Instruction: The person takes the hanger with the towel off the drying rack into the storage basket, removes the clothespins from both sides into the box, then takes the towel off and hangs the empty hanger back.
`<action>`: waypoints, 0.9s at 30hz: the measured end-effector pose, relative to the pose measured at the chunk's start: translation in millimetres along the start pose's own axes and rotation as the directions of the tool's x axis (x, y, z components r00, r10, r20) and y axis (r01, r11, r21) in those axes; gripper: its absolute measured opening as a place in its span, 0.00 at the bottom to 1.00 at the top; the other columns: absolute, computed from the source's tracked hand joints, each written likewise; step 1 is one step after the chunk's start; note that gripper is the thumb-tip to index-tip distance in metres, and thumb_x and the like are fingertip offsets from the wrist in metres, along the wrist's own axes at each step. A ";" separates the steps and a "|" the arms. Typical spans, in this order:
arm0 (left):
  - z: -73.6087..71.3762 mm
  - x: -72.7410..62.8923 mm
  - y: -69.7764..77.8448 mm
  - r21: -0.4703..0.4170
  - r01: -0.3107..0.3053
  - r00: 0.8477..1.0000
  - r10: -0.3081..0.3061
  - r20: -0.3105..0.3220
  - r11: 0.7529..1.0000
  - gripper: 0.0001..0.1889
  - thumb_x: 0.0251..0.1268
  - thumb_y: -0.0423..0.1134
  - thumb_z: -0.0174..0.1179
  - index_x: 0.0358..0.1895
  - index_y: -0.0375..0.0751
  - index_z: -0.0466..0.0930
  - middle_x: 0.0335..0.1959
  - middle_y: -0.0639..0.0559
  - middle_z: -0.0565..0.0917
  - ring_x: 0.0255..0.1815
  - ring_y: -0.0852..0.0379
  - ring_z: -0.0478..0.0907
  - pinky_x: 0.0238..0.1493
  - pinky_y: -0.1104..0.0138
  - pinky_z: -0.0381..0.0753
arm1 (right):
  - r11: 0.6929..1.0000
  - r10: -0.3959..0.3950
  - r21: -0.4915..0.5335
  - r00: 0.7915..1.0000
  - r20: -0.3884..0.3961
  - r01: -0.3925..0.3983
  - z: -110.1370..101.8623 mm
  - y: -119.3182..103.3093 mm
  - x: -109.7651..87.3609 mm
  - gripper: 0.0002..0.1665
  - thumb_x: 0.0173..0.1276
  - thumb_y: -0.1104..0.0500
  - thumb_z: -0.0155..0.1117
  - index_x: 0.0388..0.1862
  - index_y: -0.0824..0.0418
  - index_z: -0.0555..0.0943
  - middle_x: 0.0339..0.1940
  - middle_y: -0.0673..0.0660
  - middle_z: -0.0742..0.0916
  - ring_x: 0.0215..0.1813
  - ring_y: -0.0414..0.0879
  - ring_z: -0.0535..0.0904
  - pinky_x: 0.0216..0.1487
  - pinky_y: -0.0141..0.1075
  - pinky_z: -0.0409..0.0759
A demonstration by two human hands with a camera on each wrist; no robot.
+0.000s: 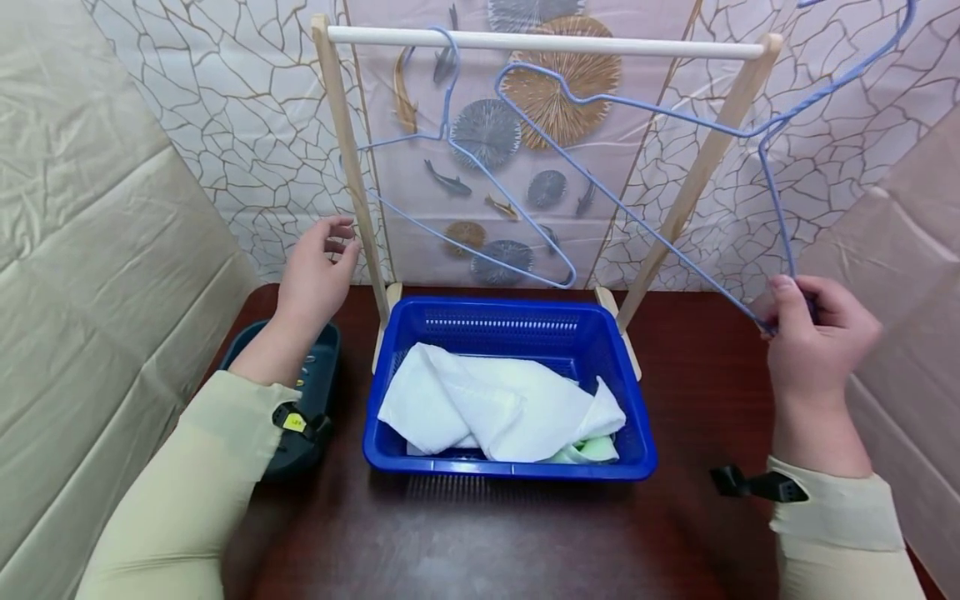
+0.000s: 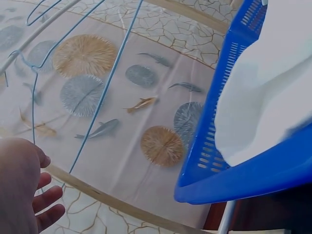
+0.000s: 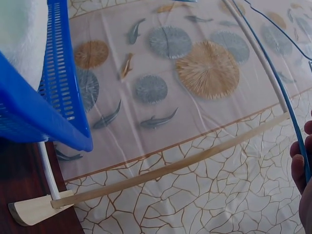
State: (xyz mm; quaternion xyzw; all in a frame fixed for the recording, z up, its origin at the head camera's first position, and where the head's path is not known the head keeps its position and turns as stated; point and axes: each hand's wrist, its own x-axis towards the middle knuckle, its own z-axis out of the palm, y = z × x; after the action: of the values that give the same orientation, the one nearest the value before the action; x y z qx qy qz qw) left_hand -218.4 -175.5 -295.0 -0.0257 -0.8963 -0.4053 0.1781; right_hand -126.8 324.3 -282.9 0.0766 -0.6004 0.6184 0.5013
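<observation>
A blue wire hanger [image 1: 813, 98] is held up at the right by my right hand [image 1: 821, 329], thumb and fingers pinching one lower corner. Its other corner reaches left in front of the rack, below the rail. In the right wrist view, fingertips [image 3: 298, 168] show against the blue wire [image 3: 285, 92]. My left hand [image 1: 318, 267] is raised beside the rack's left post, fingers loosely bent and nothing in them. A second blue hanger [image 1: 447, 112] hangs by its hook from the white rail [image 1: 547, 40], tilted down to the right.
A blue basket [image 1: 510, 471] stands on the dark table [image 1: 480, 542] before the rack, holding a white cloth [image 1: 517, 404] and a pale green one [image 1: 592, 451]. Under my left forearm is a dark tray [image 1: 326, 367]. Wooden posts [image 1: 686, 187] flank the rack; patterned sheeting hangs behind.
</observation>
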 end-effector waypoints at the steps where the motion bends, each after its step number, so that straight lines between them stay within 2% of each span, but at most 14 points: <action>1: -1.1 1.7 0.6 0.001 -0.001 1.000 0.001 -0.003 1.000 0.23 0.77 0.46 0.52 0.70 0.46 0.68 0.61 0.46 0.77 0.58 0.50 0.76 0.53 0.54 0.80 | 1.000 0.004 -0.001 1.000 -0.011 -0.004 -0.8 0.9 0.3 0.14 0.57 0.73 0.71 0.26 0.87 0.77 0.12 0.54 0.81 0.13 0.40 0.73 0.16 0.23 0.71; 6: -6.0 9.9 4.2 0.010 0.005 1.000 -0.005 -0.013 1.000 0.24 0.77 0.47 0.51 0.72 0.47 0.66 0.62 0.47 0.76 0.59 0.51 0.75 0.54 0.56 0.80 | 0.998 0.024 -0.054 0.999 -0.034 -0.026 -5.9 5.4 0.5 0.13 0.58 0.72 0.71 0.26 0.84 0.80 0.13 0.52 0.81 0.13 0.39 0.73 0.16 0.22 0.71; 10: -9.5 16.0 6.8 0.002 0.013 1.000 -0.013 -0.016 1.000 0.25 0.77 0.47 0.51 0.73 0.50 0.64 0.64 0.48 0.75 0.60 0.52 0.75 0.57 0.58 0.79 | 0.986 -0.001 -0.166 1.000 -0.005 0.001 -9.5 7.9 -0.6 0.16 0.60 0.69 0.70 0.28 0.86 0.79 0.13 0.48 0.81 0.13 0.37 0.72 0.16 0.22 0.70; 17: -8.8 21.8 10.0 -0.002 0.027 0.999 -0.027 -0.016 1.000 0.27 0.77 0.46 0.51 0.75 0.54 0.60 0.67 0.50 0.73 0.62 0.53 0.75 0.56 0.59 0.79 | 0.927 0.046 -0.375 0.998 0.046 -0.026 -11.8 9.6 -4.6 0.15 0.63 0.66 0.68 0.31 0.83 0.80 0.14 0.41 0.80 0.14 0.32 0.73 0.18 0.20 0.72; 20: -6.7 24.3 12.0 0.005 0.027 1.000 -0.027 -0.010 1.000 0.28 0.77 0.46 0.52 0.76 0.56 0.59 0.68 0.52 0.72 0.63 0.54 0.74 0.56 0.59 0.79 | 0.911 0.043 -0.412 0.996 0.077 -0.008 -11.5 10.9 -6.8 0.15 0.64 0.66 0.68 0.32 0.82 0.81 0.15 0.39 0.80 0.15 0.30 0.73 0.19 0.19 0.71; 24: -5.5 29.5 16.3 0.031 0.021 1.000 -0.021 0.001 0.999 0.30 0.77 0.46 0.51 0.77 0.58 0.55 0.69 0.53 0.71 0.63 0.56 0.74 0.55 0.60 0.80 | 0.900 -0.012 -0.431 0.992 0.124 0.064 -9.4 10.6 -6.7 0.14 0.62 0.66 0.69 0.30 0.81 0.82 0.17 0.35 0.81 0.18 0.27 0.74 0.22 0.18 0.71; 27: -5.4 34.2 20.7 0.052 0.022 1.000 -0.023 0.011 0.998 0.32 0.77 0.47 0.50 0.79 0.62 0.50 0.70 0.55 0.70 0.64 0.57 0.73 0.54 0.60 0.80 | 0.866 -0.070 -0.478 0.982 0.177 0.148 -8.2 8.2 -3.7 0.15 0.63 0.62 0.70 0.29 0.77 0.84 0.21 0.30 0.81 0.22 0.24 0.74 0.28 0.17 0.70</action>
State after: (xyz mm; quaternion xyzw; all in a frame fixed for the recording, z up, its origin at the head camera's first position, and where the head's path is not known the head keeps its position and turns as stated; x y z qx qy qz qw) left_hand -244.8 -169.0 -265.2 -0.0133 -0.9078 -0.3838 0.1687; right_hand -126.7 330.9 -293.1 0.0287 -0.7687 0.4093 0.4907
